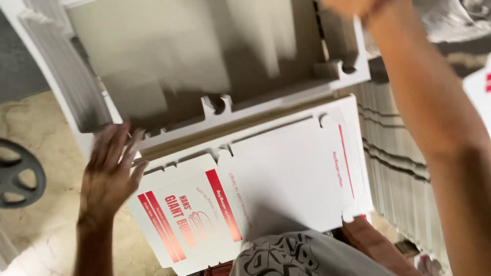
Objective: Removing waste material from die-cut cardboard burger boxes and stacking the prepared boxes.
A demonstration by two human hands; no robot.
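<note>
The left hand (110, 171) is spread flat with its fingers (120, 143) released and fanned out, pressed against the lower left edge of a lifted cardboard sheet (204, 56), a flat die-cut box blank whose grey-brown inner side faces the camera. That sheet is tilted up and blurred, with notched tabs along its lower edge. The right hand (353, 6) is at the sheet's upper right corner, mostly cut off by the top of the view, so whether its fingers are clenched on the edge or merely resting there cannot be told; the forearm runs down the right side of the view. Just below the lifted sheet lies a stack of flat box blanks (286, 174), white side up with red stripes and red print, the top one lying level and touching the lifted sheet's lower edge. To the right of the lifted sheet stands a tall pile of more blanks (394, 148) seen edge-on. To the left of the sheet and below it, a dark wheel (18, 174) rests on the pale stone floor (46, 225).
</note>
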